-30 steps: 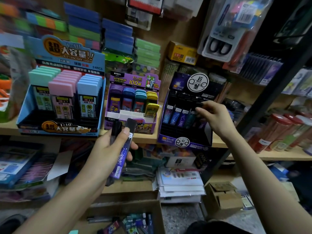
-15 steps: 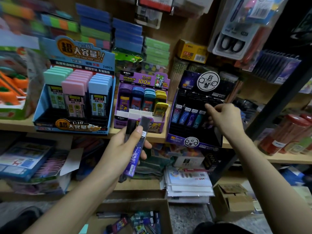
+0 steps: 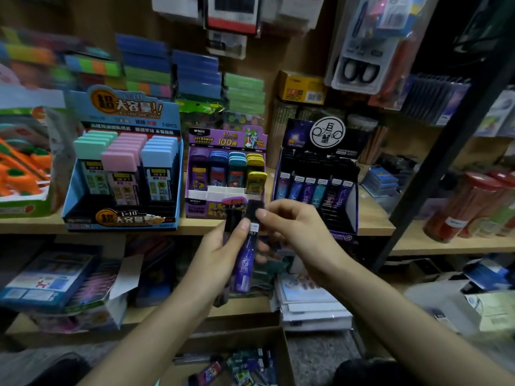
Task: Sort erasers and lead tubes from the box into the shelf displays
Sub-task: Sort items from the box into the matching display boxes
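**Step in hand:** transfer of a lead tube between hands before it goes into the display.

**Hand state**
- The left hand is closed around two tubes held upright in front of the shelf. These are a purple lead tube and, just beside it, a dark lead tube.
- The right hand has curled fingers, and its index fingertip pinches the black cap end of the purple lead tube. The thumb is partly hidden behind the tube.

**Location of stock**
- More tubes lie loose in the cardboard box on the floor below.
- The black display stands on the shelf to the right. It already carries one row of tubes and appears to have free slots in front of that row.

**Next move (judgement)**
- Draw the purple lead tube clear of the left hand.
- Keep it upright, cap uppermost.
- Seat it in a vacant slot that matches the row.

**Materials and shapes**
- The tubes are slim, flat-sided hard plastic cases with glossy printed labels and matte black caps. They are likely slippery, so a firm pinch is required.
- The display is folded printed card with stepped tiers.
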The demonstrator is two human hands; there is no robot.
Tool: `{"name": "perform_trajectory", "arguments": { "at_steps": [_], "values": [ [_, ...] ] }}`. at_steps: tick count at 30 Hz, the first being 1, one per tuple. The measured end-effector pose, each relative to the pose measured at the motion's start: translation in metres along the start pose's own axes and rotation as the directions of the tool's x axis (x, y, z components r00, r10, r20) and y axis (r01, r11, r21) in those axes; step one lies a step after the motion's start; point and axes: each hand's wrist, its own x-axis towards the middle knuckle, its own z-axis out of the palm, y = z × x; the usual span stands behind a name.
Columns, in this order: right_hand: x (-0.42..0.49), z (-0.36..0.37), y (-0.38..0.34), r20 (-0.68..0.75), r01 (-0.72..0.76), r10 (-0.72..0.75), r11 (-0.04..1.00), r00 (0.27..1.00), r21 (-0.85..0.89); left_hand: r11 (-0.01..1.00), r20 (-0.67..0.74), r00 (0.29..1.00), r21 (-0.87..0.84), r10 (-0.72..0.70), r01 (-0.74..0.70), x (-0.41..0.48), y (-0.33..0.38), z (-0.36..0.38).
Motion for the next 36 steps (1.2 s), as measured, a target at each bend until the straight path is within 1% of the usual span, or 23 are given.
{"name": "perform_trajectory", "arguments": {
  "at_steps": [2, 5, 8, 10, 11, 13, 15, 17, 18, 19, 20, 21, 22, 23, 24, 25, 26, 28, 30, 32, 34, 36],
  "values": [
    [0.004, -0.012, -0.007, -0.066, 0.011, -0.009, 1.0, 0.998, 0.028, 0.998, -0.01, 0.999, 0.053, 0.045, -0.044, 0.002, 0.002, 0.002],
    [0.017, -0.046, -0.019, -0.19, 0.094, -0.11, 0.991, 0.976, -0.093, 0.993, -0.038, 0.996, 0.099, 0.075, -0.071, 0.011, 0.01, -0.001],
    [0.03, -0.089, -0.022, -0.322, 0.156, -0.239, 0.952, 0.916, -0.264, 0.992, -0.031, 0.996, 0.1, 0.078, -0.075, 0.023, 0.019, -0.002],
    [0.038, -0.114, -0.017, -0.396, 0.164, -0.31, 0.919, 0.865, -0.359, 0.993, -0.022, 0.998, 0.106, 0.064, -0.061, 0.034, 0.019, 0.0],
    [0.042, -0.123, -0.013, -0.425, 0.153, -0.326, 0.907, 0.844, -0.391, 0.996, -0.02, 0.999, 0.082, 0.04, -0.039, 0.04, 0.017, 0.001],
    [0.049, -0.136, -0.004, -0.466, 0.123, -0.336, 0.895, 0.819, -0.429, 1.0, 0.034, 0.999, -0.002, -0.024, 0.024, 0.051, 0.016, 0.004],
    [0.056, -0.141, 0.004, -0.47, 0.104, -0.349, 0.877, 0.811, -0.47, 0.997, 0.086, 0.995, -0.046, -0.058, 0.063, 0.055, 0.012, 0.002],
    [0.061, -0.144, 0.012, -0.447, 0.11, -0.385, 0.843, 0.808, -0.527, 0.999, 0.101, 0.993, 0.008, -0.053, 0.052, 0.053, 0.008, -0.002],
    [0.063, -0.145, 0.015, -0.431, 0.113, -0.401, 0.824, 0.809, -0.555, 0.997, 0.093, 0.995, 0.068, -0.041, 0.035, 0.056, 0.006, -0.003],
    [0.065, -0.145, 0.017, -0.419, 0.112, -0.407, 0.812, 0.812, -0.572, 0.996, 0.103, 0.995, 0.089, -0.001, -0.008, 0.059, 0.002, -0.005],
    [0.068, -0.146, 0.018, -0.409, 0.111, -0.401, 0.811, 0.82, -0.574, 0.992, 0.183, 0.983, 0.122, -0.003, -0.02, 0.06, 0.0, -0.009],
    [0.07, -0.146, 0.019, -0.392, 0.113, -0.389, 0.815, 0.834, -0.568, 0.989, 0.236, 0.971, 0.15, -0.04, 0.004, 0.062, 0.002, -0.009],
    [0.072, -0.146, 0.019, -0.37, 0.117, -0.377, 0.816, 0.849, -0.566, 0.993, 0.285, 0.955, 0.096, -0.086, 0.061, 0.061, 0.006, -0.009],
    [0.073, -0.146, 0.019, -0.35, 0.12, -0.372, 0.813, 0.86, -0.57, 0.993, 0.282, 0.953, 0.053, -0.113, 0.102, 0.063, 0.006, -0.006],
    [0.074, -0.147, 0.019, -0.334, 0.122, -0.37, 0.808, 0.867, -0.577, 0.996, 0.291, 0.953, 0.016, -0.089, 0.088, 0.06, 0.004, -0.008],
    [0.075, -0.147, 0.018, -0.322, 0.125, -0.366, 0.806, 0.873, -0.579, 0.995, 0.249, 0.964, -0.011, -0.096, 0.102, 0.06, 0.001, -0.013],
    [0.075, -0.148, 0.017, -0.311, 0.127, -0.36, 0.808, 0.88, -0.576, 0.995, 0.186, 0.978, -0.002, -0.097, 0.099, 0.057, 0.0, -0.013],
    [0.075, -0.149, 0.016, -0.296, 0.132, -0.355, 0.809, 0.887, -0.573, 0.999, 0.138, 0.99, -0.016, -0.043, 0.046, 0.052, -0.007, -0.02],
    [0.076, -0.151, 0.017, -0.304, 0.133, -0.372, 0.796, 0.877, -0.591, 0.997, 0.101, 0.994, -0.051, -0.043, 0.049, 0.056, -0.009, -0.019],
    [0.075, -0.152, 0.019, -0.304, 0.123, -0.374, 0.784, 0.876, -0.608, 0.999, 0.061, 0.998, -0.044, -0.027, 0.029, 0.057, -0.01, -0.015],
    [0.074, -0.152, 0.024, -0.285, 0.104, -0.35, 0.775, 0.892, -0.623, 1.0, 0.022, 1.0, -0.014, 0.011, -0.011, 0.056, -0.011, -0.014],
    [0.074, -0.149, 0.029, -0.31, 0.069, -0.32, 0.787, 0.895, -0.613, 1.0, 0.019, 0.999, -0.003, 0.028, -0.028, 0.057, -0.011, -0.016]
  ]
}}
